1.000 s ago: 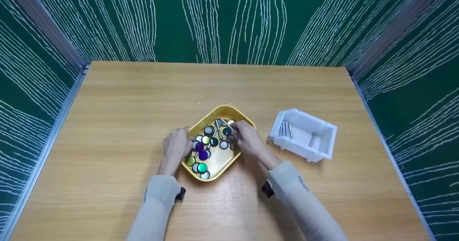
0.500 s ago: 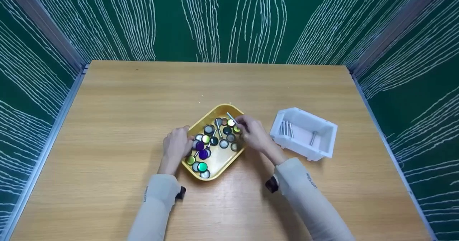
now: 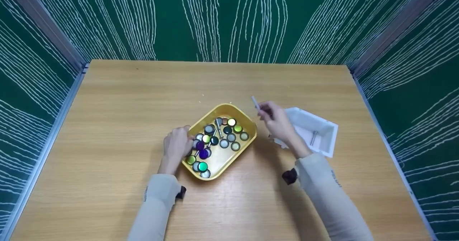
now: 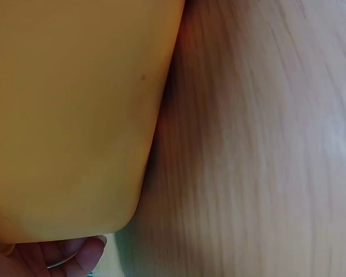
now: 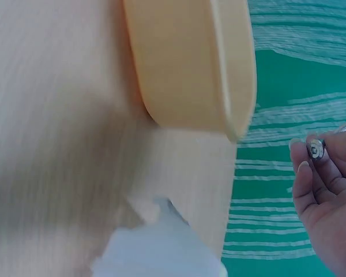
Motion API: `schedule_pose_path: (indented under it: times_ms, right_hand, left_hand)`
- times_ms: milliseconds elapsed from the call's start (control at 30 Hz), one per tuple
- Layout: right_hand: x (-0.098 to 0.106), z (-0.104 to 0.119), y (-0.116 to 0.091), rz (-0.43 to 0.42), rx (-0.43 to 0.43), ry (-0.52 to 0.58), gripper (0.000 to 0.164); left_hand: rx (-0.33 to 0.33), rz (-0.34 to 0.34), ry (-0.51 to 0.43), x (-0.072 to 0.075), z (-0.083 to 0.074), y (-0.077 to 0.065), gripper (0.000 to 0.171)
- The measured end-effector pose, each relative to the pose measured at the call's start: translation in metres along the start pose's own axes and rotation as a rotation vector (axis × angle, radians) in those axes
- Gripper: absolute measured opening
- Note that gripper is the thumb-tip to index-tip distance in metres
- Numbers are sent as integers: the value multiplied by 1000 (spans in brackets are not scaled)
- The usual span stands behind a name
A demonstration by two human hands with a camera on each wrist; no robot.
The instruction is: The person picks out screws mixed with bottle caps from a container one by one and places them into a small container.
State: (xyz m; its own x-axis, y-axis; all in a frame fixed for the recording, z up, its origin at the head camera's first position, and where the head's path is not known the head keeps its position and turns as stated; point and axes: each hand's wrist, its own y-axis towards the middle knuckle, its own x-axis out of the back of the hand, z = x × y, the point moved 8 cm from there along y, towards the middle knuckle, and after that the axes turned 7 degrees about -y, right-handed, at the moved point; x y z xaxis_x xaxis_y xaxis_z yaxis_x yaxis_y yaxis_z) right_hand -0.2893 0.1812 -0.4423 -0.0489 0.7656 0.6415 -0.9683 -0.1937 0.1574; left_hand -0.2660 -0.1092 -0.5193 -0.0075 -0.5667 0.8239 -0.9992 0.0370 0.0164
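My right hand pinches a silver bolt in the air between the two containers. Its round head with a hex socket faces the right wrist camera. With my left hand I grip the left rim of a yellow plastic tray; the tips of the fingers show past the tray's edge in the left wrist view. Several bottle caps in green, purple, black and silver lie in the tray. Among them lie a few bolts.
To the right stands a white plastic bin, partly behind my right hand, with a bolt visible in it. Both containers rest on a wooden table. Green walls with white streaks enclose the back and sides.
My right hand has lifted the bolt out of the yellow tray and moved right, to just before the white bin. The left hand and the tray have stayed put.
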Motion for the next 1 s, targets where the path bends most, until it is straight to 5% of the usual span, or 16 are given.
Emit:
schedule_pose_path:
  times_ms: [433,1000]
  right_hand:
    - [62,-34,-14,-112,-108,7,26]
    - [70,-102,-37,134,-239,-216,26]
  left_hand:
    - [18,27,8,1,1,0,28]
    - [22,32,-8,-1,1,0,28]
